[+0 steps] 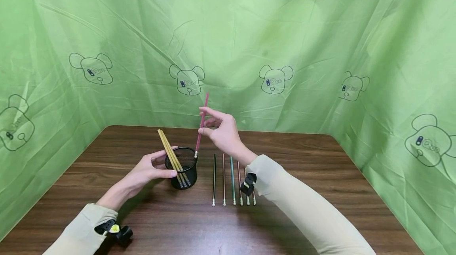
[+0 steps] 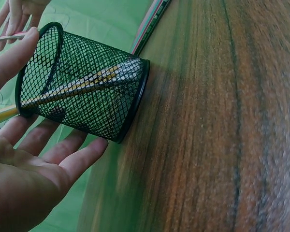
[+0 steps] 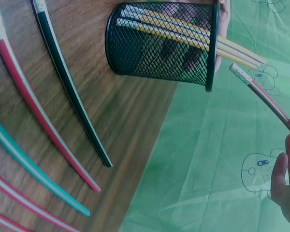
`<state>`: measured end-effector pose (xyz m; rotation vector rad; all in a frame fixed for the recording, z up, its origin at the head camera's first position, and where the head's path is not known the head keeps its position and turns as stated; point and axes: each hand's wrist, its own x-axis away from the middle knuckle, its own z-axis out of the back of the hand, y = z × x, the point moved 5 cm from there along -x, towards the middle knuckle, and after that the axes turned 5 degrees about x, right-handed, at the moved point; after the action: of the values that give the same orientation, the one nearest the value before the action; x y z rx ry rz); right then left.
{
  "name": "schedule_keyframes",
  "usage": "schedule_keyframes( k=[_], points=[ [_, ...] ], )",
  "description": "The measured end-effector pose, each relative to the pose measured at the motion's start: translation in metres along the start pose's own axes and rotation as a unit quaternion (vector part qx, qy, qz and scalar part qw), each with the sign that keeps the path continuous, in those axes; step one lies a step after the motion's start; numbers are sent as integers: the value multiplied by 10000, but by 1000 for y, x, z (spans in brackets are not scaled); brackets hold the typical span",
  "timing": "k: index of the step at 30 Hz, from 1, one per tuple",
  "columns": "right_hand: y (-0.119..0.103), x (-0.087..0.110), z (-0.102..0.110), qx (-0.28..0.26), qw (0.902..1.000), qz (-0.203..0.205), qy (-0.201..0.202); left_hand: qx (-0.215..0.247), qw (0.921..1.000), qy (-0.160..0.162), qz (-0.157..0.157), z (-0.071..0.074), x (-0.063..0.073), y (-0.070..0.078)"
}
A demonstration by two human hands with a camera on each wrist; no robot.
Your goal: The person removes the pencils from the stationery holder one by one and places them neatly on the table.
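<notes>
A black mesh pencil cup (image 1: 191, 176) stands on the wooden table, with several yellow pencils (image 1: 166, 144) leaning inside, eraser ends down. My left hand (image 1: 147, 170) holds the cup from its left side, thumb at the rim and fingers along the mesh (image 2: 92, 87). Above the rim's right side, my right hand (image 1: 225, 133) pinches a pink pencil (image 1: 199, 139) between thumb and fingers. This pencil is nearly upright, its eraser end down. In the right wrist view, the eraser end of the pink pencil (image 3: 268, 99) is just outside the cup's mouth.
Right of the cup lies a row of pencils: a black one (image 1: 214, 179), a reddish one (image 1: 224, 179), a teal one (image 1: 233, 179) and several more, partly covered by my right sleeve (image 1: 295, 195). A green curtain (image 1: 235, 41) surrounds the table (image 1: 171, 223) at the back and sides.
</notes>
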<state>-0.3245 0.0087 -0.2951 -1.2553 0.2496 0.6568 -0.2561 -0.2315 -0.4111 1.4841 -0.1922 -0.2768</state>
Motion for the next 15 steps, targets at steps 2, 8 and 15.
schedule_keyframes(
  k=[2,8,15],
  points=[
    [-2,0,5,-33,10000,-12,11,9,10000,15,7,0,0,0],
    [-1,2,18,9,10000,-12,9,6,10000,22,-49,-1,0,1],
    [7,10,35,127,9996,-249,43,34,10000,14,-52,0,0,0]
  ],
)
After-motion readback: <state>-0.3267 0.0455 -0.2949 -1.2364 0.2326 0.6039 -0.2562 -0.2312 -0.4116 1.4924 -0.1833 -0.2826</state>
